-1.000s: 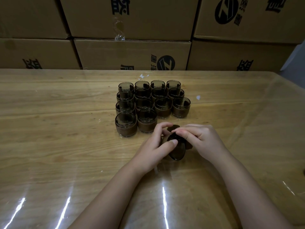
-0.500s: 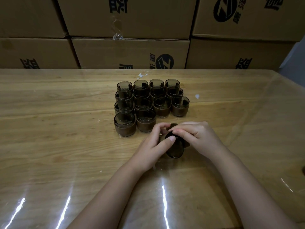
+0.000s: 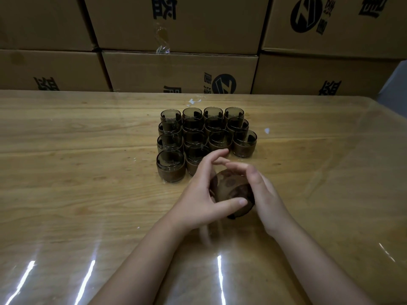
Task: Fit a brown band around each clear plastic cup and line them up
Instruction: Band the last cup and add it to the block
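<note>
A clear cup [image 3: 234,193] with a brown patterned band around it lies tilted just above the table [image 3: 77,194], its banded side facing up. My left hand [image 3: 198,195] grips it from the left, thumb across its near side and fingers arched over its far side. From the right, my right hand [image 3: 265,195] cups it with curved fingers reaching over the top. Just beyond my hands, several banded cups [image 3: 170,165] stand upright in tight rows, and the nearest row has two cups at its left.
Stacked cardboard boxes [image 3: 176,71] line the far edge of the table. A glossy transparent sheet covers the wooden top and reflects lights near me. Small white scraps [image 3: 267,130] lie right of the cup rows.
The cup has turned between my hands: its mouth faced me before, now its banded side is up. My fingers have loosened from a tight pinch to an arched hold.
</note>
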